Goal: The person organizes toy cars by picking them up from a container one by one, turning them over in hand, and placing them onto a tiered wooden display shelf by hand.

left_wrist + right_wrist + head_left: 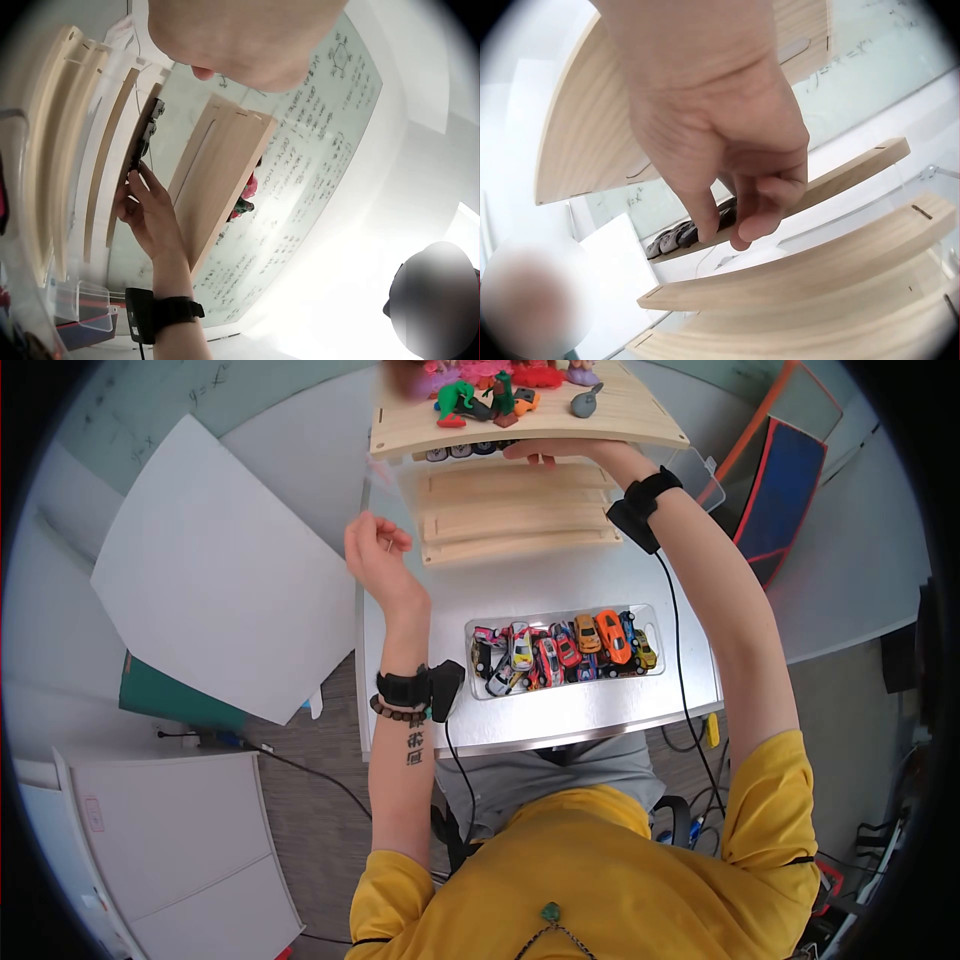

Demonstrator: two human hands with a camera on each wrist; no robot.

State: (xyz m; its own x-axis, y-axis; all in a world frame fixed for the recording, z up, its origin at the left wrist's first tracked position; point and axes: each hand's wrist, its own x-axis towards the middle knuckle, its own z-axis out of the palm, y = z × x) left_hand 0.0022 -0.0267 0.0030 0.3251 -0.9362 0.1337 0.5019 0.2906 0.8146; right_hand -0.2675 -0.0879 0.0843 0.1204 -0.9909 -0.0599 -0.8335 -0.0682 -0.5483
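Note:
My right hand reaches under the top board of a wooden shelf. In the right wrist view its thumb and fingers pinch a dark toy car, mostly hidden by the fingers. Beside that car, several dark toy cars stand in a row on the same narrow board, also seen as a row of toy cars in the head view. Left of the shelf, my left hand is raised with its fingers loosely curled, holding nothing.
A clear plastic tray full of toy cars sits on the table before me. Lower wooden boards step down toward me. Small figures stand on the top board. A cable trails from the right wrist.

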